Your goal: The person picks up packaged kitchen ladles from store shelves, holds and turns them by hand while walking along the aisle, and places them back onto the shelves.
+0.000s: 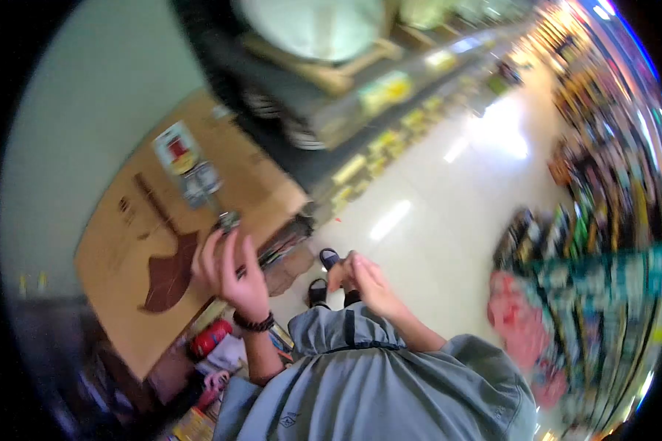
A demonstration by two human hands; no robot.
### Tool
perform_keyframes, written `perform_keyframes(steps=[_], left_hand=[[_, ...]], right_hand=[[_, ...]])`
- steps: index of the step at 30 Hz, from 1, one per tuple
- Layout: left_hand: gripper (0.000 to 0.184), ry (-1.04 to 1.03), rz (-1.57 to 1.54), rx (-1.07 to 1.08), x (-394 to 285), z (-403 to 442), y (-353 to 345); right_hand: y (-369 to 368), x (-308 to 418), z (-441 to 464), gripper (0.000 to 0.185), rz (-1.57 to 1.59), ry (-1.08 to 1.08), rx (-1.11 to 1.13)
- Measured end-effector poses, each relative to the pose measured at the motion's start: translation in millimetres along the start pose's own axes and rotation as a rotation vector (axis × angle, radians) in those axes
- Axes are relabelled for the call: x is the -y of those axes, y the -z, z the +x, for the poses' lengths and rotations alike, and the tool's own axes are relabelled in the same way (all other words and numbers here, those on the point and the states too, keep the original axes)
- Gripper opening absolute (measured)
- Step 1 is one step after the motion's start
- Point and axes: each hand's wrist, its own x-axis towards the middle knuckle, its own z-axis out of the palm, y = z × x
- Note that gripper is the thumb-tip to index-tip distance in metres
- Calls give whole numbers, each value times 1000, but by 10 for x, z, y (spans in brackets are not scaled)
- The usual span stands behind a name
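White package [175,151] with red-and-yellow print and blurred silvery metal piece [229,220] lying on cardboard [110,264]; left hand [237,275] opening fingers beside metal, contact unclear; right hand [366,283] curling well apart from package, grip unclear

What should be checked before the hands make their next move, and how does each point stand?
1. Left hand at the shiny metal piece: ok, the fingertips are right by it.
2. Left grip firm: cannot tell, blur hides any contact.
3. Carded pack supported: ok, it lies on the brown cardboard.
4. Right hand at the cardboard: not ok, it is off to the side, in front of the body.
5. Right hand free: cannot tell, its fingers are bunched and blurred.
6. View sharp enough for fine detail: not ok, the picture is smeared.
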Motion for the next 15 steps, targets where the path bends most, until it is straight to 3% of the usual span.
perform_keyframes(steps=[2,4,8,11,14,15], left_hand=[[12,1,-247,7,-195,-256,7],[9,-155,-346,141,-466,-485,48],[10,-233,-734,670,-1014,-1243,-159],[11,-445,-864,984,-1535,-1747,-107],[12,-663,-905,1239,-2041,-2211,-153],[12,-750,-910,1278,-2244,-2397,-135]], right_hand=[[42,-198,-375,40,153,-59,-171],[146,-167,-741,41,55,2,-200],[350,-235,-1510,39,50,-60,-434],[493,-210,-2279,34,-32,-36,-582],[645,-512,-2953,33,-113,157,-846],[670,-367,-3326,29,-145,37,-877]])
